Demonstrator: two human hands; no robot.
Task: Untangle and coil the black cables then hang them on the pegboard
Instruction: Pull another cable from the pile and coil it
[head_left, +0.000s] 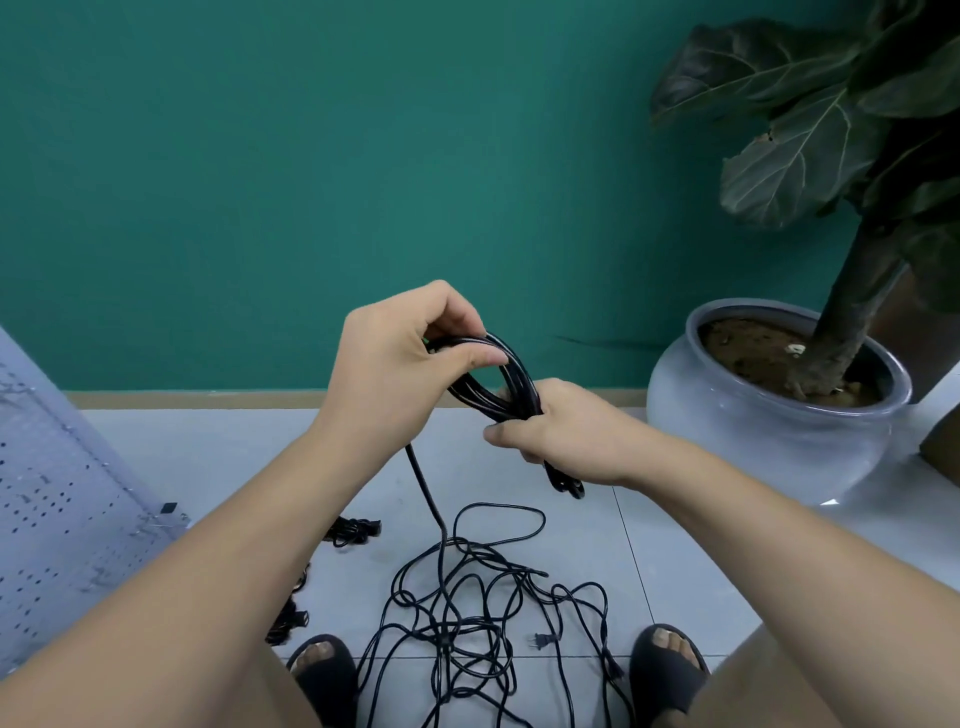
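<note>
A large-leaved plant (789, 156) grows from soil in a round grey pot (753, 431) at the tiled floor's (675, 571) far right edge, near a teal wall (260, 182). Black sandals (667, 675) stand at its near edge.

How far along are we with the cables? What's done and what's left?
Done: a few small bundles lie on the floor by the pegboard. In hand: one coil, with the left hand pinching its top and the right hand gripping its middle. Its tail runs down into the tangle. Left: that tangle between the feet, plus hanging; no cable shows on the visible pegboard.
</note>
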